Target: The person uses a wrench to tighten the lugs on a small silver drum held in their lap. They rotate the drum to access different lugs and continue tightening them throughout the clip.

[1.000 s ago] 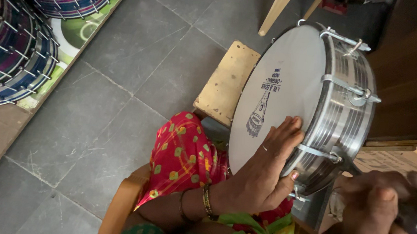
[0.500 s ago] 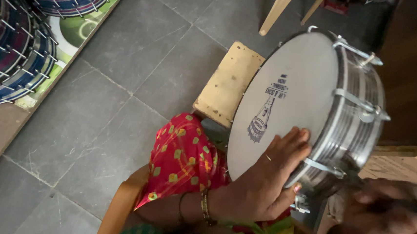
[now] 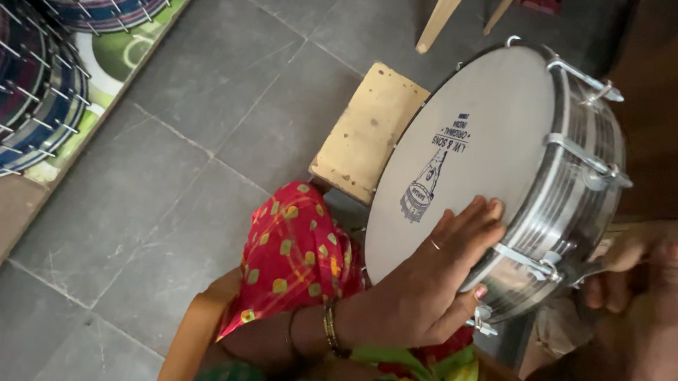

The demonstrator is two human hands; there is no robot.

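While the steel-rimmed drum [image 3: 499, 178], now tilted further toward two o'clock, rests on the lap, the left hand [image 3: 427, 288] presses open-fingered on its white skin and the blurred right hand [image 3: 648, 316] apparently grips a tuning tool.

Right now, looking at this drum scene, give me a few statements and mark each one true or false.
1. The left hand lies flat on the white skin of the drum. True.
2. The drum shell is red plastic. False: it is shiny silver metal with tension hooks.
3. The right hand is at the drum's lower rim. True; what it grips is blurred.
4. The wooden stool stands on carpet. False: it stands on the grey tile floor.
5. Striped drums are stacked at the upper left. True.
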